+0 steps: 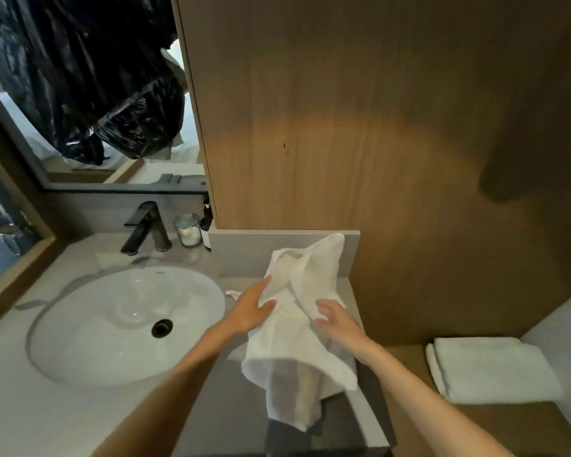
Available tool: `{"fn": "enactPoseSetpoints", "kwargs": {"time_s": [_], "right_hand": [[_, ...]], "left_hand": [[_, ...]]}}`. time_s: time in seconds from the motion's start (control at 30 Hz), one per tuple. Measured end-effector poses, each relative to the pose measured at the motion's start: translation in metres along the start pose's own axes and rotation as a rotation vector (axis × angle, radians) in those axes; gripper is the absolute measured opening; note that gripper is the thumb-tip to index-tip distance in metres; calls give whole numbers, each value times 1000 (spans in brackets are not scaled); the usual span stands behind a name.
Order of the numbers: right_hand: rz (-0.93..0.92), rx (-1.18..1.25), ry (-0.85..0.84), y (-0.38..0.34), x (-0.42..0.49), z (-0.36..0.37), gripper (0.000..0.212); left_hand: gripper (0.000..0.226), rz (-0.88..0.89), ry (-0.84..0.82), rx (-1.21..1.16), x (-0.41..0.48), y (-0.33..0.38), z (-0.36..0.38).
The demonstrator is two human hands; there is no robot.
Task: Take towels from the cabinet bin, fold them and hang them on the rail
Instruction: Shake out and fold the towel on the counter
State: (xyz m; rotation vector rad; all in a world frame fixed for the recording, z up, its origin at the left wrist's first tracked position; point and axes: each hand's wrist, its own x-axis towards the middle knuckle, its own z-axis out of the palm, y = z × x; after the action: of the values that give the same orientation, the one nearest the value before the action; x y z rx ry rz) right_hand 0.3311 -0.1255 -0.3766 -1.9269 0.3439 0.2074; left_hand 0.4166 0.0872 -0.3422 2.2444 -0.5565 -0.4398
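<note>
Scanning from the left: mirror (80,94) on the wall, black plastic bag (119,103) showing in it. Below it is a pale worktop (30,423) with an oval white sink (89,324), dark drain (162,327) and black faucet (145,227) behind the basin. A glass jar (188,229) and a dark bottle (206,225) stand just beside the faucet, at the foot of the wood panel (343,127).

Left hand (251,308) is at the towel's left edge, fingers fairly straight behind the cloth and thumb on front, pinching it. The towel (297,344) is white, plain terry, unfolded and crumpled, with twisted folds. Its top corner stands up against the grey backsplash (244,252), its middle is bunched on the worktop right of the sink, and its lower end hangs over the front edge.

Right hand (338,319) is on the towel's right side, fingers spread and loose, tips touching the cloth, gripping nothing visible; slightly blurred.

Far right: a folded towel (488,371), white, neat rectangle, lies flat on a lower wooden shelf (515,420), well apart from the hands.
</note>
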Motion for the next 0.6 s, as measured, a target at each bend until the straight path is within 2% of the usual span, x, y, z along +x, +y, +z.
{"fn": "enactPoseSetpoints", "kwargs": {"time_s": [0.1,0.27,0.43,0.6], "right_hand": [[17,-153,-2,28,-4,8,59],[11,-293,65,42,-9,20,66],[51,-581,200,36,3,25,51],[133,-693,224,25,25,26,39]], "left_hand": [[55,-71,50,-74,-1,-39,7],[49,-159,224,37,6,-79,0],[45,-117,207,118,31,-101,-13],[24,-255,258,-17,43,-105,-14]]}}
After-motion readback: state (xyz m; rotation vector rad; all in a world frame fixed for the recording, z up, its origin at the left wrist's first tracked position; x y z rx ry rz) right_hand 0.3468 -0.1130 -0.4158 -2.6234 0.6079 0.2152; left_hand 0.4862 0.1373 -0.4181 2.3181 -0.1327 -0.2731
